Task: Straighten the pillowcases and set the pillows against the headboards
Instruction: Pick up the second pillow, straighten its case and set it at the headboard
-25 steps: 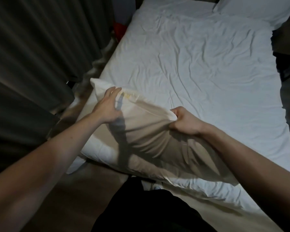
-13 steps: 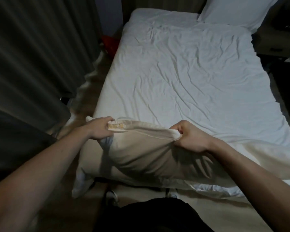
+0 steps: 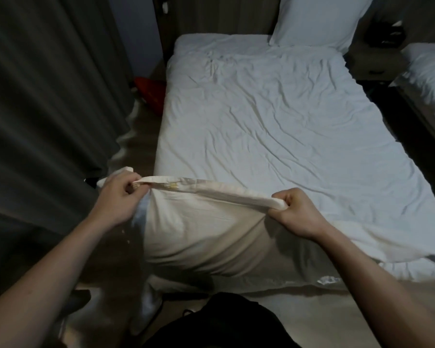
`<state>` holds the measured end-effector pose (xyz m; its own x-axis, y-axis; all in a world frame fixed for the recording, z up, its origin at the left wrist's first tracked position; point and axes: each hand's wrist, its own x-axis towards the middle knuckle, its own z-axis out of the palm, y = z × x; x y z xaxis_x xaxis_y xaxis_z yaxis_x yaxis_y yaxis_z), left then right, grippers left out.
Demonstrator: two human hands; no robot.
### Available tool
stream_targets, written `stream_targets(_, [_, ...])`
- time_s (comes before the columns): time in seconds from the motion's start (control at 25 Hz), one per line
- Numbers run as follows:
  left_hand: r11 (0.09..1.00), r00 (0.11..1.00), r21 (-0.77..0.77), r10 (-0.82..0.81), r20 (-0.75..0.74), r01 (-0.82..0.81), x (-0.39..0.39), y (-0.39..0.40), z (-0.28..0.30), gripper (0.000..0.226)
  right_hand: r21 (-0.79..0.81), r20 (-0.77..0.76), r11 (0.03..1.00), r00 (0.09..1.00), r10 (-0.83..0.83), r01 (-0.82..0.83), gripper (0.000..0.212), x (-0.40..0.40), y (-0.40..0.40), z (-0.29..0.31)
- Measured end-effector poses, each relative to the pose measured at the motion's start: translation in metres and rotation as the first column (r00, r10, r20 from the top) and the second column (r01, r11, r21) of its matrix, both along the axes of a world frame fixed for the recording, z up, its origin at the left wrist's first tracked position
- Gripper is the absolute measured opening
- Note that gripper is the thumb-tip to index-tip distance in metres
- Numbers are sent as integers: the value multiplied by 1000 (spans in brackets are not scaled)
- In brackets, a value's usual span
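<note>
Cream cloth is stretched taut between two fists at the foot of the bed [image 3: 274, 126]. The pillowcase [image 3: 201, 222] hangs from its open hem, with the pillow inside sagging below and its lower end near the floor. The hem's left corner is pinched by the left hand [image 3: 118, 197], fingers curled over the fold; the right corner is bunched and clenched in the right hand [image 3: 294, 212].

Several risks can be judged from this hold. If the case is shaken hard while gripped only by the hem, the filling could be thrown to one end, or the cloth could be pulled from the lighter left pinch, and the pillow dropped to the floor. A white edge is seen below the left hand, so the filling may not be fully seated, and the corners could be left slack. A second pillow [image 3: 317, 21] is already propped against the headboard [image 3: 224, 13] at the far right, well apart; the near one must be carried the bed's full length, where the wrinkled sheet could be dragged along.
</note>
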<state>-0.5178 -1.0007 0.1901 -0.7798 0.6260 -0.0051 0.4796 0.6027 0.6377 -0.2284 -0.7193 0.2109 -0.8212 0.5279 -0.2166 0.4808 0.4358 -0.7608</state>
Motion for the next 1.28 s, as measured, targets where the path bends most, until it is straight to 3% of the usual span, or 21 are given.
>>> stream_targets(0.24, [989, 989, -41, 145, 11, -144, -40, -38, 18, 18, -1, 24, 993, 993, 116, -116, 31, -60, -26, -31])
stream_targets(0.36, [988, 988, -9, 153, -36, -153, -75, -41, 35, 18, 6, -18, 996, 995, 94, -94, 33, -96, -31, -24])
stream_targets(0.64, [999, 990, 42, 33, -135, -28, -202, -46, 76, 37, 98, -134, 992, 989, -61, 75, 40, -200, -68, 2])
stream_targets(0.88, [993, 991, 83, -70, -117, 80, -325, -72, 111, 32, 183, -198, 955, 960, -196, 233, 43, -298, -122, 27])
stream_targets(1.08, [979, 956, 96, -152, -249, 181, -400, -75, 151, 26, 230, -252, 926, 937, -241, 300, 46, -354, -140, 55])
stream_targets(1.28, [972, 916, 72, -186, -356, 225, -462, -65, 153, 23, 273, -288, 909, 928, -236, 316, 56, -393, -136, 69])
